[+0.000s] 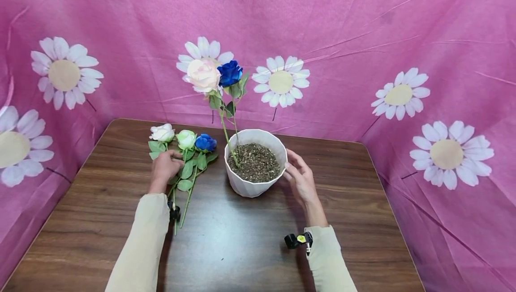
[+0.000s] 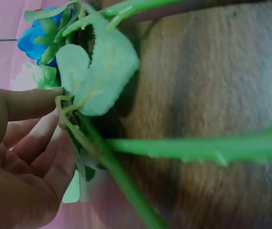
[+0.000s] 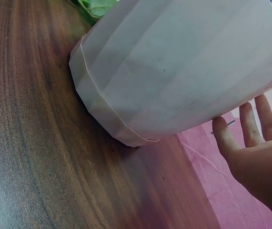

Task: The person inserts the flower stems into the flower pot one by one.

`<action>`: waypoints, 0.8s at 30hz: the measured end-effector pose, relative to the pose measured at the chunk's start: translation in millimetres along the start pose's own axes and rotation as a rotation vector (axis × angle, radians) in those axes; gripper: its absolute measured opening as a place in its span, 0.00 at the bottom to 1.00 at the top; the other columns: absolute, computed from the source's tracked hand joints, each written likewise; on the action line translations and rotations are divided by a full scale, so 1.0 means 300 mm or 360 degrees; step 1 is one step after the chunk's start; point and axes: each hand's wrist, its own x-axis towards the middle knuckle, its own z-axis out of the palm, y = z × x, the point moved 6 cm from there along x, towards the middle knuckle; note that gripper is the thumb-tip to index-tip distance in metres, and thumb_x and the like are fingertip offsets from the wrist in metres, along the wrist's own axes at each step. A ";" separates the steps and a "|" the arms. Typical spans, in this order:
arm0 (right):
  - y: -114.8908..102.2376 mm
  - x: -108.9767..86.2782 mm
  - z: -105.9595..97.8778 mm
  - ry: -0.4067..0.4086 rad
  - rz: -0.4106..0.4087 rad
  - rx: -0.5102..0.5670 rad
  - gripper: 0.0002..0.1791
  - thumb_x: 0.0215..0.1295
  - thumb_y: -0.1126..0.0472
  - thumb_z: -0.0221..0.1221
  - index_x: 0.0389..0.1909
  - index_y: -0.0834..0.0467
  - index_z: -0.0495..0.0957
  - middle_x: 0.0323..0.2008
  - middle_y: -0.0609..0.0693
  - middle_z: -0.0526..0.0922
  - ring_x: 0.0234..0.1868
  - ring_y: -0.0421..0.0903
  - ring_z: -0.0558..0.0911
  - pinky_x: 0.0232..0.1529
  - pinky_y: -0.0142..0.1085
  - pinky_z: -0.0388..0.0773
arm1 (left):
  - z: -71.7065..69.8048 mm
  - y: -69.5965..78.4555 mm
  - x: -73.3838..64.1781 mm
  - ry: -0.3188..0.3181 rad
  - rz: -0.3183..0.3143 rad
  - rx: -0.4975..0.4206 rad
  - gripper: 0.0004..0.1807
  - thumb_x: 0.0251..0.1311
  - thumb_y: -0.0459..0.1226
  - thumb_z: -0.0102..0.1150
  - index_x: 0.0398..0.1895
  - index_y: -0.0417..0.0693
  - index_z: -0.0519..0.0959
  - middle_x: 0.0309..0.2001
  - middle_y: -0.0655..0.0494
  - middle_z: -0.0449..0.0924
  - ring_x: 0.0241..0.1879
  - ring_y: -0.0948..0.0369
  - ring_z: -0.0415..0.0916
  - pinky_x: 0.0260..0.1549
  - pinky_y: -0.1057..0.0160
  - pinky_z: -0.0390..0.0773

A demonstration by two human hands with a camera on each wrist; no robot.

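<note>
In the head view, a white rose (image 1: 162, 133), a pale green rose (image 1: 186, 139) and a blue rose (image 1: 206, 142) lie side by side on the table. My left hand (image 1: 165, 169) is among their leaves. Seen from the left wrist, its thumb and fingers pinch a green rose stem (image 2: 85, 143) near the leaves; which bloom it bears is unclear. A white faceted pot (image 1: 250, 189) holds dark soil (image 1: 258, 162), where a pale pink rose (image 1: 203, 75) and another blue rose (image 1: 230, 73) stand. My right hand (image 1: 302, 182) touches the pot's right side with extended fingers.
The brown wooden table (image 1: 242, 247) runs back to a pink cloth (image 1: 330, 23) printed with large daisies. Small black devices sit at both wrists. Cut stems of the lying roses point toward the near edge.
</note>
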 end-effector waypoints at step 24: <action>0.003 0.003 -0.002 -0.0010 0.0003 -0.0012 0.26 0.74 0.75 0.49 0.70 0.74 0.61 0.58 0.55 0.74 0.58 0.50 0.77 0.57 0.40 0.81 | -0.097 0.118 -0.006 -0.0144 0.0069 -0.0725 0.23 0.59 0.24 0.62 0.58 0.23 0.75 0.30 0.65 0.79 0.29 0.73 0.75 0.30 0.72 0.82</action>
